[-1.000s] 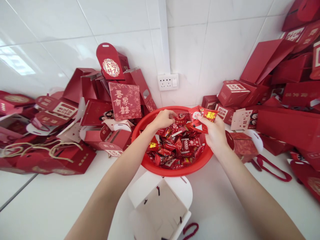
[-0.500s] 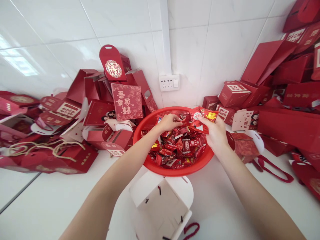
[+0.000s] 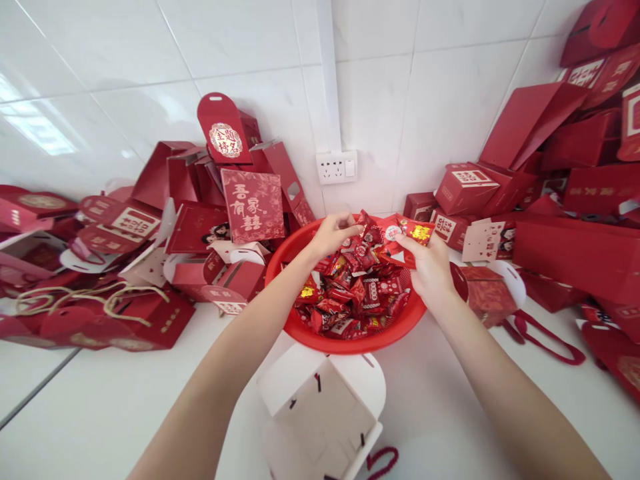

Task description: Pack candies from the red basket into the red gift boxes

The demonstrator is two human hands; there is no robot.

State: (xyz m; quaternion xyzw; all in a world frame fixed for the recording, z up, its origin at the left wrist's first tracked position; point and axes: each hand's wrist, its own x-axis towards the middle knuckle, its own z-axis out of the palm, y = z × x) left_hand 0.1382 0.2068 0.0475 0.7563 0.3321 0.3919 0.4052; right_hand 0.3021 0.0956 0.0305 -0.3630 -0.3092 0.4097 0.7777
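A red plastic basket (image 3: 350, 345) holds a heap of red-wrapped candies (image 3: 345, 303). Over its far left part is my left hand (image 3: 336, 235), thumb and fingers pinched at a small red-wrapped candy (image 3: 369, 228); the fingertips partly hide the grip. At the basket's right rim my right hand (image 3: 434, 265) is closed on red candy packets (image 3: 404, 235) with yellow print, thumb on top. Nearer to me, below the basket, an opened box (image 3: 325, 417) with a white inside stands on the white table, its flaps spread and dark ribbon ends poking through its walls.
Red gift boxes (image 3: 255, 203) are piled on the left, some with rope handles (image 3: 107, 300). More red boxes (image 3: 565, 193) are stacked on the right, beside a loose dark red cord (image 3: 553, 343). A tiled wall with a socket (image 3: 336, 167) stands behind.
My left hand has risen slightly from the heap, a red-wrapped candy coming up at its fingertips. My right hand stays at the rim with its packets.
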